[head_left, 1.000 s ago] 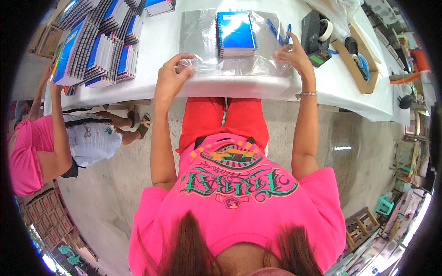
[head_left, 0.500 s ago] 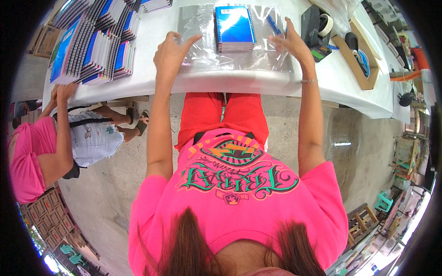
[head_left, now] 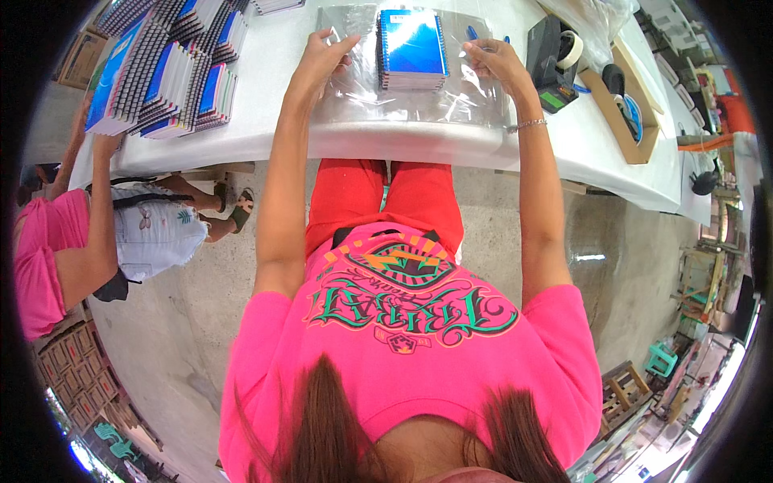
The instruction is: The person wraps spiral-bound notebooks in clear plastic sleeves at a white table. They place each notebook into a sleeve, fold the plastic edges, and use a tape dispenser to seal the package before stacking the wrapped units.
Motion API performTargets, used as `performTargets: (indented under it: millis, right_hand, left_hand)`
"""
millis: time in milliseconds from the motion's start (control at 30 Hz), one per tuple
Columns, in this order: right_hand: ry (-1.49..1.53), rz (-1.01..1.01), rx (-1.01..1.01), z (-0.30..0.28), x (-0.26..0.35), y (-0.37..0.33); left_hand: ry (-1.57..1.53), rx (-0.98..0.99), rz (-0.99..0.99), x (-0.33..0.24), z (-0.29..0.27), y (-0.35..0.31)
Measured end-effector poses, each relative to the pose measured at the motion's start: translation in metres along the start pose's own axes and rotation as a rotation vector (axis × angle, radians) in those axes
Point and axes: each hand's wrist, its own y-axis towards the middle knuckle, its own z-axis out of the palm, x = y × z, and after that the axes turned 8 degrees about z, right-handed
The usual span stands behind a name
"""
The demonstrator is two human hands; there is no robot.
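Notebooks (head_left: 412, 47) are laid on film (head_left: 362, 106); the left hand (head_left: 320, 64) is held spread, the right hand (head_left: 499, 64) narrowed, its grip unclear.

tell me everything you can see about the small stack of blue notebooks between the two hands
The stack of blue notebooks lies flat, its glossy top cover showing bright glare and a pale label near the far edge. Coil binding runs along its left side; the near side shows layered, whitish page edges, too fine to count. It rests on clear, wrinkled plastic spread over the white table. Neither the left hand nor the right hand touches it.
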Motion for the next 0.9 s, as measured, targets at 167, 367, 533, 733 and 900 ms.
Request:
performTargets:
  millis: [167,367,533,733,900]
  right_hand:
    - [0.079,-0.001,0.130,-0.007,0.017,0.005]
    - [-0.112,-0.091,0.165,-0.010,0.031,0.009]
    - [-0.147,-0.069,0.120,0.003,0.050,0.002]
    - [-0.116,-0.088,0.116,0.027,0.061,-0.001]
    - [-0.232,-0.139,0.082,0.047,0.066,0.003]
  left_hand:
    - [0.355,0.196,0.087,-0.033,0.005,0.012]
    - [0.824,0.066,0.290,-0.040,0.015,0.023]
    - [0.779,0.097,0.399,-0.032,0.025,0.032]
    - [0.657,0.268,0.233,-0.045,0.039,0.040]
    - [0.816,0.296,0.304,-0.042,0.054,0.046]
